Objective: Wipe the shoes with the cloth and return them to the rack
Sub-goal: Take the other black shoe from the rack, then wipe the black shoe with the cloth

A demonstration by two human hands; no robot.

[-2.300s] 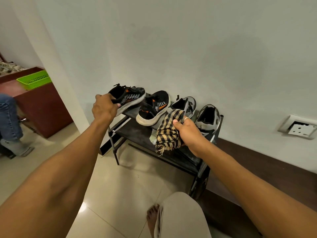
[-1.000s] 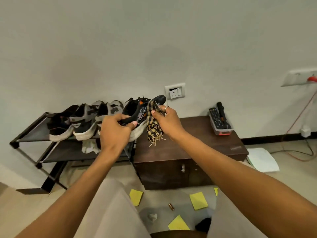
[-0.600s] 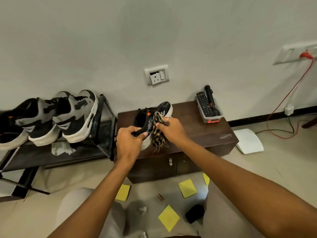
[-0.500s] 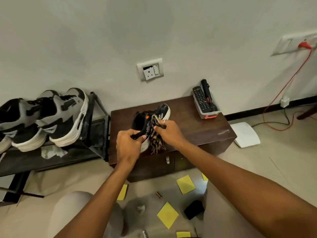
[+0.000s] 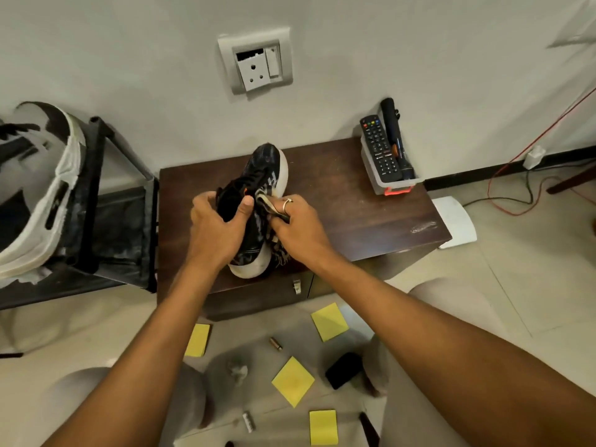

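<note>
Black, white-soled shoe in grip of left hand, checked cloth in grip of right hand

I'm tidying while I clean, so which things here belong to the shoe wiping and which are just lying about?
Job: black knit sneaker with white sole, gripped by the left hand; checked tan-and-black cloth in the right hand; black metal shoe rack; grey-and-white sneaker on it.
Lying about: yellow sticky notes; black remote control; black torch; small battery; white wall socket.
</note>
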